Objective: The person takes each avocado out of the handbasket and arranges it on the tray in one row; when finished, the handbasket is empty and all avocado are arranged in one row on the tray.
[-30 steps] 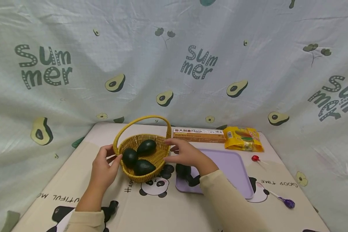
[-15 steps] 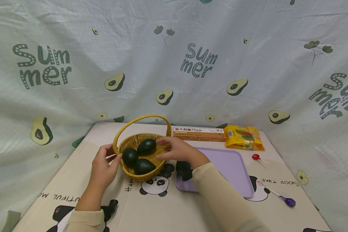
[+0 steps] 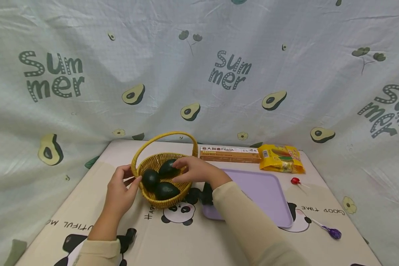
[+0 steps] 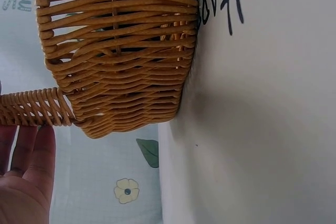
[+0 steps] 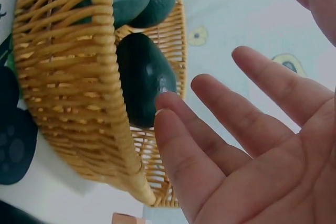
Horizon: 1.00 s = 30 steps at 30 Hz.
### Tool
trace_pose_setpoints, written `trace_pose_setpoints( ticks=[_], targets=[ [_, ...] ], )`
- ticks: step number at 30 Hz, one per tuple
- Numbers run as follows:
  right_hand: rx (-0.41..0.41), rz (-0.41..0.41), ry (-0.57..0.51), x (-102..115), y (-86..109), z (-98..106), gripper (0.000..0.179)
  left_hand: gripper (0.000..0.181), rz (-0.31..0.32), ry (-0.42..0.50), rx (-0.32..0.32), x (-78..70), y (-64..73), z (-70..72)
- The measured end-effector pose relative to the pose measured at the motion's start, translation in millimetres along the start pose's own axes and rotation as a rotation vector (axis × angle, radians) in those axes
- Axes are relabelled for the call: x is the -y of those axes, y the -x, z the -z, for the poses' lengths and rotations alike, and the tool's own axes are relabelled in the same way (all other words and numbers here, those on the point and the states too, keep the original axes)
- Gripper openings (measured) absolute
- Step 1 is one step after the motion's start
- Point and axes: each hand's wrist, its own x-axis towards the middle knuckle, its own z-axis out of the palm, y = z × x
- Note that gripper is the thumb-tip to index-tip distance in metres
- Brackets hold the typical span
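Note:
A yellow woven basket (image 3: 164, 203) with a tall arched handle stands upright on the table, left of centre. Inside lie three dark green avocados: a left one (image 3: 150, 180), a front one (image 3: 166, 191) and a back one (image 3: 168, 168). My left hand (image 3: 121, 190) holds the basket where the handle meets the left rim, thumb in front and fingers behind. In the left wrist view, fingers (image 4: 39, 163) touch the handle's base. My right hand (image 3: 199, 171) reaches over the right rim, fingers spread, with fingertips at the back avocado (image 5: 147, 80); contact is unclear.
A lilac tray (image 3: 262, 192) lies right of the basket, partly under my right forearm. Behind it are a pasta box (image 3: 229, 158) and a yellow bag (image 3: 281, 159). A red lollipop (image 3: 295, 180) and a purple lollipop (image 3: 334, 232) lie at the right.
My right hand has moved left, from the basket's right rim to the back avocado. The left hand keeps its hold, and the basket and avocados have stayed put.

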Motion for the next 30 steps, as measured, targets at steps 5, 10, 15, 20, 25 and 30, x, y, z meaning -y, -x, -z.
trace_pose_setpoints(
  ticks=[5, 10, 15, 20, 25, 30],
  targets=[
    [0.028, -0.014, 0.051, 5, -10.0, 0, 0.064, 0.044, -0.009, 0.009, -0.006, 0.2, -1.9, -0.6],
    [0.063, -0.055, 0.058, 8, -20.1, -3, 0.061, 0.044, -0.012, 0.012, 0.002, -0.1, -1.6, -0.9],
    [0.094, -0.086, 0.081, 12, -30.4, -12, 0.062, 0.044, 0.0, 0.008, 0.0, 1.2, -0.5, -0.4],
    [0.109, -0.107, 0.105, 15, -38.9, -18, 0.06, 0.045, 0.006, 0.008, -0.001, 0.3, 0.7, 1.5],
    [0.126, -0.115, 0.127, 17, -45.5, -19, 0.055, 0.045, 0.005, 0.016, 0.001, 0.8, 0.2, 0.7],
    [0.166, -0.16, 0.114, 16, -48.5, -22, 0.053, 0.045, -0.006, 0.022, 0.003, 2.8, -0.4, 0.3]
  ],
)
